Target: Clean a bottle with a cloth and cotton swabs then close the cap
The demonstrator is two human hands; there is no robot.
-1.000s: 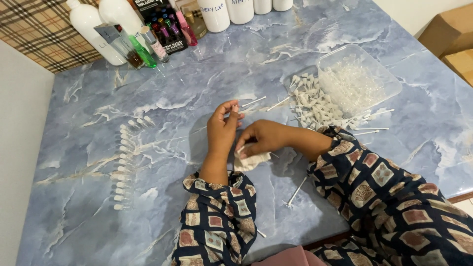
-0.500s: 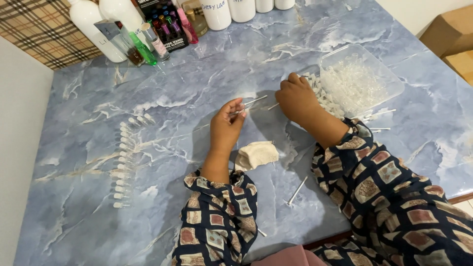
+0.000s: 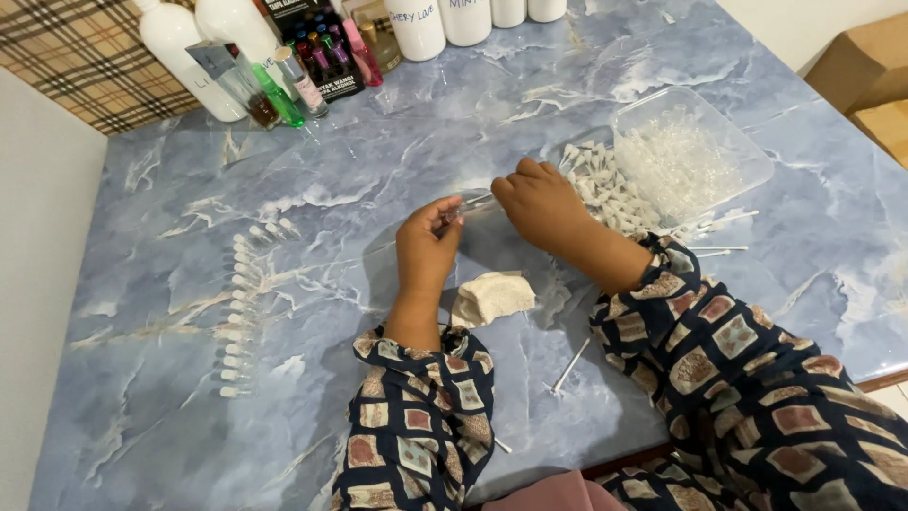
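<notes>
Near the counter's [image 3: 719, 57] front edge a loose thin tube [image 3: 572, 365] and a crumpled white cloth [image 3: 492, 297] lie, and just beyond the cloth, at mid-counter, the left hand [image 3: 426, 251] is pinched shut on a small clear vial [image 3: 470, 202] while the right hand [image 3: 541, 201] closes its fingertips on the vial's other end. Toward the left edge a curved row of finished vials [image 3: 236, 303] suggests part is done; toward the right edge, a heap of white caps [image 3: 605, 185] and a clear tray of parts [image 3: 690, 151] look largely unused.

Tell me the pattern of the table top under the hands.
Blue-grey marble with white veins, on the table top; head view.
</notes>
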